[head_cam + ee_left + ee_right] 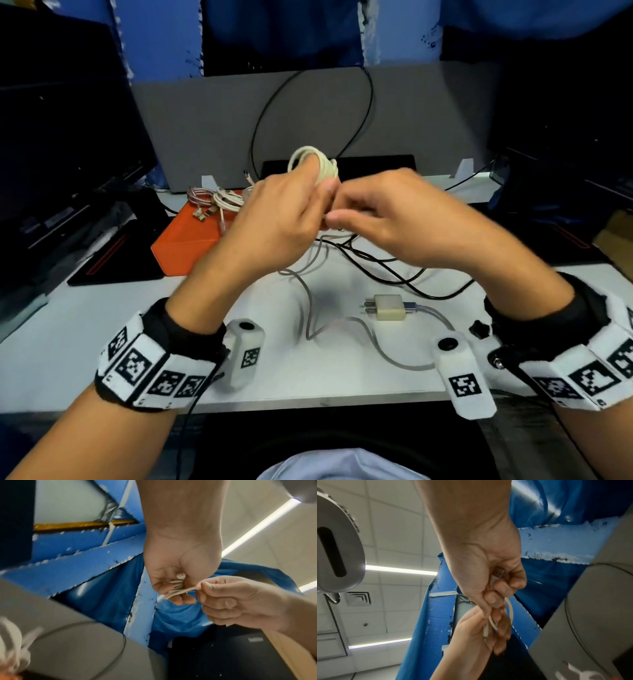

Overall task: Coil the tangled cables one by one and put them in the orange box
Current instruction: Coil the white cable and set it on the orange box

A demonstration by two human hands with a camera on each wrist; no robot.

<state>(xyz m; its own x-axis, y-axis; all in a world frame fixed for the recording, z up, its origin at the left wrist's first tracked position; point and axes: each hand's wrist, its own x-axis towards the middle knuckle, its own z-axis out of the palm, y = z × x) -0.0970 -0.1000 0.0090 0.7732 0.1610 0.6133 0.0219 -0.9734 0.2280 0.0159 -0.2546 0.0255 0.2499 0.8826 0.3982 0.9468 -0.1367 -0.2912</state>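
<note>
Above the white desk (pixel 102 342), the left hand (pixel 274 219) grips a cream cable coil (pixel 313 164) while the right hand (pixel 394 219) pinches its loose tail; light and springy, it likely needs holding across the bundled loops, the orange box (pixel 185 240) waiting beyond

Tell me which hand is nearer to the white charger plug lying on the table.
Right. The right hand is raised above the table just beyond the white charger plug; the left hand, gripping the cream cable coil, is farther off to the left.
</note>
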